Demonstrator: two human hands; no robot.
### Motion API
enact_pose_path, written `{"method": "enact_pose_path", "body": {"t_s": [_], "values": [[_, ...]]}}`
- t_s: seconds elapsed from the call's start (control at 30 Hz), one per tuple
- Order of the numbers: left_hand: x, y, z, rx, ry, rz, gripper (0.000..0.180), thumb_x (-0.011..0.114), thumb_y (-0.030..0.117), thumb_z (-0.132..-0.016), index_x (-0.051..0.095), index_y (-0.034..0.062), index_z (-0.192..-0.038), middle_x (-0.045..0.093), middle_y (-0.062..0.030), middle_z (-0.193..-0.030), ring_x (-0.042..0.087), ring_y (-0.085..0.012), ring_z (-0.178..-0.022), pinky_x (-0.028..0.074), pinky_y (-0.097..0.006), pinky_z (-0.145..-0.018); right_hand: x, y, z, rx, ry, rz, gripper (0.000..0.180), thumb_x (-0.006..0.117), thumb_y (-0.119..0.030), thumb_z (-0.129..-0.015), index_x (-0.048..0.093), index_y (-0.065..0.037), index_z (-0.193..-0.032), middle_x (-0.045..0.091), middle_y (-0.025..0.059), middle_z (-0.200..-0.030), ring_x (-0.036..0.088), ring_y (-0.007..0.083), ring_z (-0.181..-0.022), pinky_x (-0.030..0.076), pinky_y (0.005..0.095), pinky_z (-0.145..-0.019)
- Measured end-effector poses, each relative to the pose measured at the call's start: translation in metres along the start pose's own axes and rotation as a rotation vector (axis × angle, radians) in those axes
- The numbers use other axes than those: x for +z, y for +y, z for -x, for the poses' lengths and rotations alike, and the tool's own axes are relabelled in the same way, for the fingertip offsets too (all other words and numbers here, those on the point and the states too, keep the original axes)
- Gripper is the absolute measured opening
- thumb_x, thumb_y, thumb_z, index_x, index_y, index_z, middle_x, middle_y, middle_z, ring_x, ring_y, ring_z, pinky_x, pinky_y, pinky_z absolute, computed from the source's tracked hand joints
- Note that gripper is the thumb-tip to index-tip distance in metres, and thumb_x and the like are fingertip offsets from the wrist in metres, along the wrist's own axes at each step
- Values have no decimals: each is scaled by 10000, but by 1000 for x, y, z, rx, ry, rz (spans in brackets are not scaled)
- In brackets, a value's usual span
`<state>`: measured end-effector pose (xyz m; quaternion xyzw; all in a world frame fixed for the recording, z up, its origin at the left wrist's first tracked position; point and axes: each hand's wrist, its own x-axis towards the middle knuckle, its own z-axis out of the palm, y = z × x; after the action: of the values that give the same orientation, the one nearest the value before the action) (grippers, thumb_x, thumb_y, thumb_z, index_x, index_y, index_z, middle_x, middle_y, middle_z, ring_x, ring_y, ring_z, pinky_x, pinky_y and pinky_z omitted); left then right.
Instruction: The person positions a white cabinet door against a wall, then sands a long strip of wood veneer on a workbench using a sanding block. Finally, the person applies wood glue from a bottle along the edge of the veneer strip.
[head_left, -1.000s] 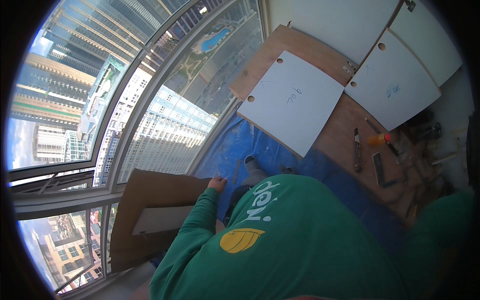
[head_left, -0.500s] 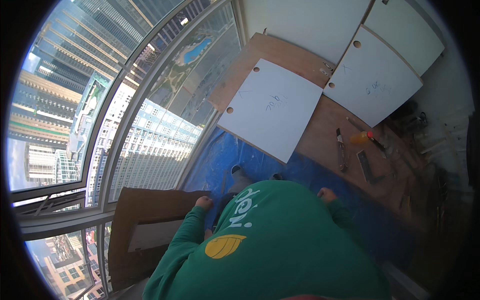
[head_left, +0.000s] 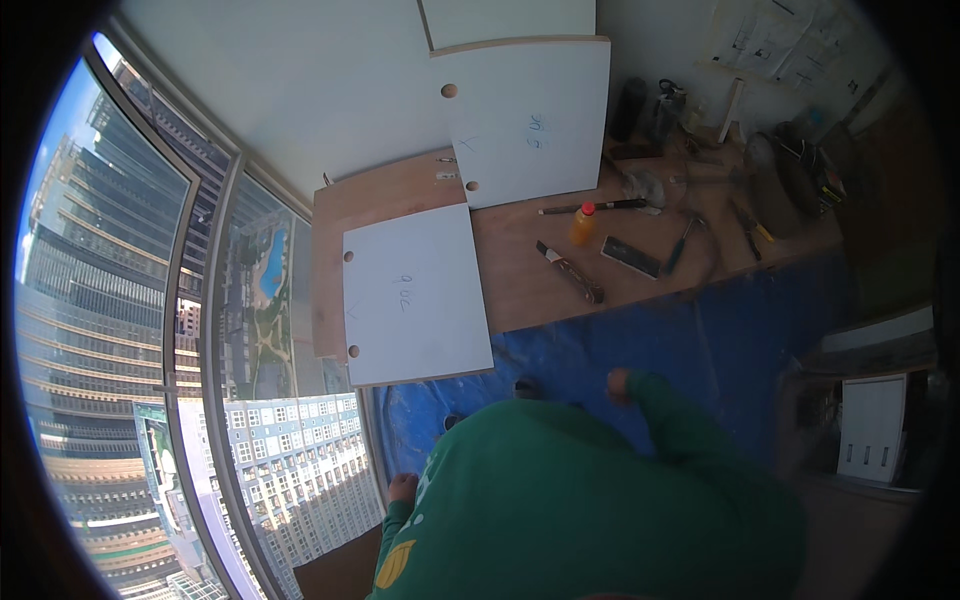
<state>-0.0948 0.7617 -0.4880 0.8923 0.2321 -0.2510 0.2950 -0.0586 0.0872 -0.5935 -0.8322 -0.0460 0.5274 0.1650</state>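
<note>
White panel (head_left: 415, 295) on wooden board, beyond both hands (head_left: 618, 383); hands' grip state: cannot tell.

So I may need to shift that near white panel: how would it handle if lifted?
The white panel looks flat and straight-edged, so probably stiff, not floppy. Its smooth face may be slippery. It overhangs the board toward the tarp, so its edge could likely be gripped.

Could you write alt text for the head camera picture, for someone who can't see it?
Seen from above, a person in a green top leans over a blue tarp by a high window, left hand low near the glass and right hand raised over the tarp, neither holding anything. Ahead, two white drilled panels lie on a wooden board beside scattered hand tools and an orange bottle.
</note>
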Motion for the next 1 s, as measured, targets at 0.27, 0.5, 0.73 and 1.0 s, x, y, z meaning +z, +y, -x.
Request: {"method": "enact_pose_path", "body": {"t_s": [0.27, 0.5, 0.73, 1.0], "values": [[11, -92, -37, 54, -50, -78, 437, 703, 427, -927, 804, 43, -1110, 780, -210, -1100, 738, -357, -1067, 552, -463, -964, -44, -76, 30, 308, 131, -798, 448, 778, -296, -947, 687, -30, -1295, 728, 181, -1241, 713, 342, -1117, 576, 430, -970], [55, -69, -62, -12, -104, -34, 437, 706, 438, -919, 805, 58, -1110, 780, -201, -1114, 739, -339, -1082, 556, -447, -969, 25, 76, -30, 227, 384, -164, 422, 661, -333, -1026, 693, -6, -1290, 724, 181, -1213, 742, 358, -977, 600, 449, -902], [30, -102, -32, -19, -66, -46, 436, 684, 419, -941, 796, 44, -1133, 778, -199, -1120, 733, -353, -1091, 553, -455, -973, -44, -29, 29, 402, 319, -548, 393, 644, -308, -1040, 702, 50, -1189, 748, 214, -1061, 740, 332, -881, 586, 470, -811], [5, -77, -16, 39, -34, -51, 427, 697, 380, -918, 794, 6, -1099, 780, -223, -1072, 741, -363, -1042, 561, -463, -934, -56, -42, 9, 321, 375, -898, 282, 720, -233, -990, 682, 1, -1143, 731, 154, -934, 728, 269, -814, 588, 430, -716]]}}
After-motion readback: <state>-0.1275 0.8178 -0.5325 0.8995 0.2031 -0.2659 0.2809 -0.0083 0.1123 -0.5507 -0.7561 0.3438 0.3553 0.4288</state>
